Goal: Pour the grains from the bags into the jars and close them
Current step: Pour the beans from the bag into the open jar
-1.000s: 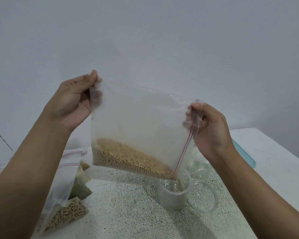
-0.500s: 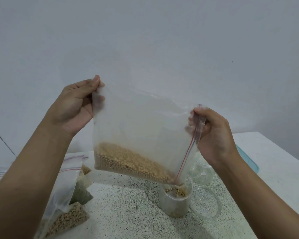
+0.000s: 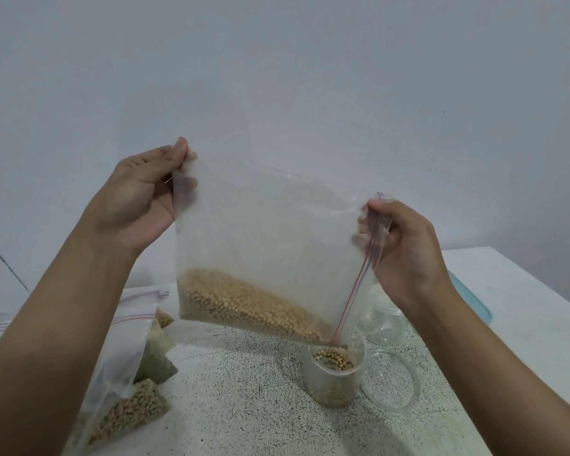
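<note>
Plainly, both forearms were lifted above the speckled counter (image 3: 244, 396). The left hand (image 3: 142, 199) pinched the top corner of the clear plastic zip bag of tan round grains (image 3: 270, 232). The right hand (image 3: 405, 248) gripped its red-striped mouth, and the bag's low corner was tipped over the small clear plastic jar (image 3: 334, 380).

Bench (image 3: 244, 406): speckled top at centre and lower frame, plain white at right.

Lower centre-right: clear jar (image 3: 334, 386), upright, part-filled with tan beans. Clear lid (image 3: 392, 383) lies flat just right of it. Second jar (image 3: 384, 324) stands behind, near both. Teal lid (image 3: 471, 304) flat at right edge.

Lower left: zip bags bunched together. Pellet bag (image 3: 129, 413) is nearest, green bag (image 3: 155, 366) behind it, third bag (image 3: 163, 319) with tan grain farther back.
</note>
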The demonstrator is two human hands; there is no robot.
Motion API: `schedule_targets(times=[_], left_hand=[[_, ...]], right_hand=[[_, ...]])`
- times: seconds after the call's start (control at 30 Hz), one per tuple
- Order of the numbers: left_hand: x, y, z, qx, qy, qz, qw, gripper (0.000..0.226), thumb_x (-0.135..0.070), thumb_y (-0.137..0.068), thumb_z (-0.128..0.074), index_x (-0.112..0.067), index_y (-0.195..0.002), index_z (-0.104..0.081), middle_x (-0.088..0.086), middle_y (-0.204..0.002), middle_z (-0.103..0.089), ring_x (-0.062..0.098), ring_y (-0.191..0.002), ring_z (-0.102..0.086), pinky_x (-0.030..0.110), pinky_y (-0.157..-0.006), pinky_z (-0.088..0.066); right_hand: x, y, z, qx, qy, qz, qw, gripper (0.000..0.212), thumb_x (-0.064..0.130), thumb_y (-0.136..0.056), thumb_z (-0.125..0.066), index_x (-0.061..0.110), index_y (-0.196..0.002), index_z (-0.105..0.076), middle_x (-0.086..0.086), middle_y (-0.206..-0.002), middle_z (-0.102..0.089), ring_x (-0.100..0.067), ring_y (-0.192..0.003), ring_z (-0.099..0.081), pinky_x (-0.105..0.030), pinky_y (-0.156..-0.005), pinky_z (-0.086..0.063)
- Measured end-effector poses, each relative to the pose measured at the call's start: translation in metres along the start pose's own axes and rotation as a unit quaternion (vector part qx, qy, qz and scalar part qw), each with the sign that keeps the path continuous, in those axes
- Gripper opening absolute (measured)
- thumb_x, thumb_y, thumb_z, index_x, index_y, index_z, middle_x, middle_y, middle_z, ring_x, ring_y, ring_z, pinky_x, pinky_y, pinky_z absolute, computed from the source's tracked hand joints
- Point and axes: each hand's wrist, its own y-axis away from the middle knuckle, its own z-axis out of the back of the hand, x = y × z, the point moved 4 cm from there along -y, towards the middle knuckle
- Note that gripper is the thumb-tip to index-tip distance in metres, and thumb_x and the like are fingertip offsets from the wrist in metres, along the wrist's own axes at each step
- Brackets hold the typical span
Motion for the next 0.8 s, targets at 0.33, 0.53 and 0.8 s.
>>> schedule_targets(times=[0.33,0.53,0.8], left_hand=[[-0.0016,0.0,-0.0002,0.005,-0.011,0.002,1.0,0.03,-0.026,-0.096,-0.062,-0.021,-0.07,-0.077,-0.008,-0.079,-0.064,0.005,-0.075,-0.06,0.018,-0.083,-0.053],[-0.0027,0.0011,-0.0021,0.0,-0.009,-0.001,1.0,0.03,-0.026,-0.094,-0.063,-0.02,-0.069,-0.077,-0.009,-0.077,-0.066,0.002,-0.071,-0.062,0.016,-0.078,-0.054],[-0.0031,0.0007,0.0001,0.003,-0.011,0.0,1.0,0.025,-0.027,-0.093,-0.065,-0.02,-0.072,-0.077,-0.008,-0.08,-0.067,0.005,-0.075,-0.062,0.019,-0.084,-0.054]], right_hand=[[0.0019,0.0015,0.0001,-0.008,-0.002,-0.003,1.0,0.019,0.008,-0.092,-0.06,0.015,-0.076,-0.065,0.0,-0.071,-0.063,-0.011,-0.067,-0.059,-0.029,-0.069,-0.043],[0.0026,0.0019,-0.0005,-0.01,-0.002,0.001,1.0,0.018,0.007,-0.093,-0.06,0.014,-0.077,-0.065,0.0,-0.071,-0.063,-0.011,-0.066,-0.06,-0.029,-0.069,-0.043],[0.0033,0.0013,0.0003,-0.01,0.0,0.001,1.0,0.016,0.008,-0.092,-0.06,0.014,-0.079,-0.064,0.0,-0.072,-0.062,-0.01,-0.065,-0.059,-0.029,-0.068,-0.043]])
